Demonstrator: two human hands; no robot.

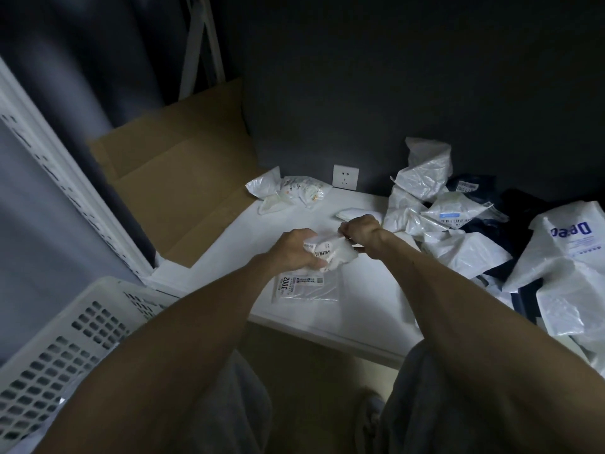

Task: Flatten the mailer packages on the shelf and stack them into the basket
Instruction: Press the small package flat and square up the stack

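Two hands are held together over the middle of the white shelf [360, 290], and between them a small mailer [330, 253] of thin, crinkled white plastic is gripped. The left hand [294, 249] is curled round its bunched lower part, where a barcode label is seen; by the right hand [361, 229] its upper edge is pinched, fingers closed tight on the film. Just below, a flat mailer [307, 286] – translucent, rectangular, labelled "3002" – is laid smooth on the shelf near the front edge.

At the right a heap of mailers [435, 217] is piled loosely: glossy white film, creased and puffed, mixed with dark navy pieces. A large bag [563, 257] with blue lettering is draped over the heap's near end. Towards the back left, a few crumpled pale packets [291, 191] are gathered beside a square white wall socket [345, 176].

A brown cardboard sheet [176, 178], folded flat, is leant by the shelf's left end. The basket [65, 348] – white rigid plastic, its walls pierced with rows of rectangular holes – is seen at the lower left, well apart from the hands.
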